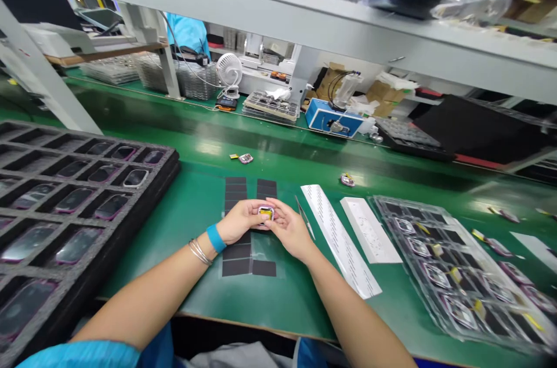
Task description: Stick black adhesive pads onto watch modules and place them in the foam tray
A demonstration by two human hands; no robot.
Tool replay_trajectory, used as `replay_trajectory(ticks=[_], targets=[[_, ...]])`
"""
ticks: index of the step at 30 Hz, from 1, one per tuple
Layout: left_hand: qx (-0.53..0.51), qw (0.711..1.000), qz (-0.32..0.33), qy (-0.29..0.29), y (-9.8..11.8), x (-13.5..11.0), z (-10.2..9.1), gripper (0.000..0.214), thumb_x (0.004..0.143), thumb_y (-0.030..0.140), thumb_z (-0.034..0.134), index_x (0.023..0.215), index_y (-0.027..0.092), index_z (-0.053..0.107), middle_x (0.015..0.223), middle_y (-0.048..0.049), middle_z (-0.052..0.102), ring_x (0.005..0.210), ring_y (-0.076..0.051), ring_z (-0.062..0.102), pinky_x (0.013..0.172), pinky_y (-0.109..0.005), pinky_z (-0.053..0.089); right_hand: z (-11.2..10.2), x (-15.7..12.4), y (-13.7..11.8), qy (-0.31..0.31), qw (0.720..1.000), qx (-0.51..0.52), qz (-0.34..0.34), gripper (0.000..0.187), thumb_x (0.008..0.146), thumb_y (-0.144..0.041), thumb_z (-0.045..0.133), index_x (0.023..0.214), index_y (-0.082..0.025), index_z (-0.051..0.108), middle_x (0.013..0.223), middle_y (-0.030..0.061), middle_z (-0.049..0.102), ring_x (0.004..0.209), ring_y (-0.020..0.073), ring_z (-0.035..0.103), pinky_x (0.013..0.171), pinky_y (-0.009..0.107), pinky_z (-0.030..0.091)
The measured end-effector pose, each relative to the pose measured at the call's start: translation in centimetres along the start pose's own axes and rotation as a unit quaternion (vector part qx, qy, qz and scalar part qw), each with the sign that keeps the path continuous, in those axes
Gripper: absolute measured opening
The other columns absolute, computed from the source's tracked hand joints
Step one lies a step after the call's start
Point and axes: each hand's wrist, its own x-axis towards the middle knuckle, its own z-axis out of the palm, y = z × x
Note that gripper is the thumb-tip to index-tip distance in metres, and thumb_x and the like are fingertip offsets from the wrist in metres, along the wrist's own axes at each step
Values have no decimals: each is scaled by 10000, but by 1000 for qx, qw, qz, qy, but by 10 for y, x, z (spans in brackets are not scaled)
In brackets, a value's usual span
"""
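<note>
Between my two hands I hold a small watch-like case (266, 210) with a pinkish-purple rim and a yellow part inside it. My left hand (242, 220) is closed on its left side, the thumb lying over the case. On the other side my right hand (290, 230) grips the edge with thumb and fingers. Beneath the hands lies a clear sheet with rows of black rectangular stickers (237, 268), partly covered by them. Tweezers (305, 218) rest just right of my right hand. Beside them are a white strip with printed marks (335, 234) and a white block (369, 230).
A grey foam tray (148, 194) with dark-screened devices fills the left. At right stands a clear plastic tray (418, 281) of cases and black pieces. Loose cases (246, 158) lie farther back. Behind are a white fan (229, 70), a blue box (333, 118) and an overhead shelf beam (270, 14).
</note>
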Motion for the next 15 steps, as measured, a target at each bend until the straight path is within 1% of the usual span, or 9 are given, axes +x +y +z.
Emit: replay_trajectory(ticks=[3, 5, 7, 8, 10, 12, 13, 14, 15], targets=[[2, 1000, 10, -4, -1, 3, 2, 400, 612, 299, 787, 955, 124, 679, 900, -107, 710, 792, -176, 666, 759, -308, 515, 5, -1, 3, 20, 1000, -9, -20, 497, 760, -310, 640, 1227, -224, 494, 1155, 87, 621, 1000, 209, 632, 828, 346, 548], [9, 1000, 1, 5, 1, 3, 6, 401, 597, 301, 798, 937, 120, 687, 874, -102, 708, 774, -172, 663, 758, -312, 514, 5, -1, 4, 23, 1000, -4, -19, 516, 756, -335, 651, 1234, -226, 492, 1155, 92, 625, 1017, 222, 630, 851, 366, 544], [16, 999, -3, 48, 9, -5, 10, 432, 582, 280, 809, 963, 118, 685, 877, -106, 705, 757, -175, 661, 745, -324, 517, 2, 0, 5, 21, 1000, 11, -13, 587, 738, -352, 678, 1270, -239, 457, 1188, 98, 613, 1073, 235, 603, 894, 398, 524], [5, 997, 6, 80, 15, -15, 11, 459, 589, 272, 807, 1004, 129, 675, 903, -110, 703, 767, -180, 662, 753, -338, 517, 0, 1, 5, 20, 1000, 19, -13, 622, 735, -358, 685, 1292, -250, 430, 1218, 100, 597, 1114, 239, 579, 919, 413, 508], [-38, 990, 46, 125, 30, -46, 14, 491, 656, 285, 766, 1113, 163, 633, 1016, -120, 685, 860, -201, 662, 826, -372, 500, -6, 2, 5, 31, 999, 28, -19, 646, 748, -374, 677, 1317, -269, 392, 1266, 99, 567, 1182, 241, 527, 964, 439, 469], [-63, 989, 73, 115, 48, -91, 13, 497, 735, 318, 699, 1201, 193, 583, 1157, -129, 634, 1011, -236, 626, 927, -402, 452, -9, 4, 5, 59, 998, 25, -27, 594, 769, -402, 653, 1296, -269, 414, 1268, 101, 566, 1201, 245, 510, 989, 457, 440], [-28, 988, 94, 123, 56, -115, 11, 510, 751, 320, 680, 1234, 212, 560, 1204, -121, 610, 1066, -249, 599, 944, -407, 441, -10, 4, 6, 78, 996, 20, -26, 562, 775, -419, 642, 1273, -262, 437, 1247, 105, 581, 1187, 249, 522, 992, 463, 435], [44, 980, 118, 154, 64, -139, 8, 510, 765, 325, 662, 1252, 226, 549, 1224, -109, 596, 1101, -258, 575, 946, -403, 442, -10, 5, 6, 94, 995, 14, -23, 541, 773, -437, 638, 1249, -254, 458, 1215, 109, 602, 1163, 255, 541, 987, 468, 437], [145, 953, 154, 215, 72, -160, 3, 504, 754, 318, 669, 1240, 239, 563, 1219, -92, 596, 1114, -259, 561, 933, -386, 455, -10, 5, 6, 107, 994, 6, -19, 531, 765, -456, 638, 1224, -244, 476, 1182, 114, 620, 1136, 261, 561, 981, 470, 442]])
